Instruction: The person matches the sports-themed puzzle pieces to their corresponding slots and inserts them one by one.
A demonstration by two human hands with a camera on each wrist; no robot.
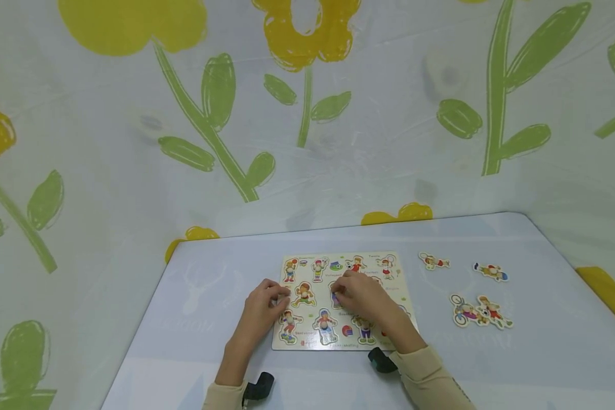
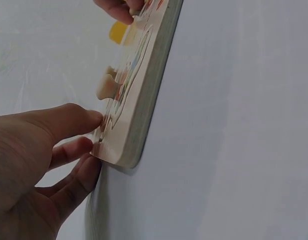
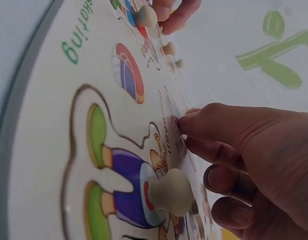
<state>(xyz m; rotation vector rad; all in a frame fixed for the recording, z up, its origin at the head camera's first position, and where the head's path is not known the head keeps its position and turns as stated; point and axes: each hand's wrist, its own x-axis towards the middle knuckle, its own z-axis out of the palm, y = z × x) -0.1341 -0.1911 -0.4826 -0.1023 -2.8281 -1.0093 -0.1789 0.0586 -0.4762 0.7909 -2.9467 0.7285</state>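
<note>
A wooden knob puzzle board (image 1: 307, 341) with sports figures lies flat on the table. My left hand (image 1: 264, 307) is at its left edge; in the left wrist view the thumb (image 2: 91, 120) lies at the face and the fingers at the side, holding the edge. Over the middle of the board, my right hand (image 1: 365, 296) pinches a purple-toned puzzle piece (image 1: 335, 300), mostly hidden by the fingers; its seating cannot be told. Below it sits a figure piece (image 3: 126, 175) with a round wooden knob (image 3: 174, 192). Left of it is a running-figure piece (image 1: 303, 294).
Right of the board lie loose pieces: a racket player (image 1: 434, 261), a capped figure (image 1: 491, 271), a cyclist (image 1: 463, 312) and a footballer (image 1: 493, 313), the last two touching. The white table (image 1: 543, 364) meets a flower-printed curtain (image 1: 379, 142) behind.
</note>
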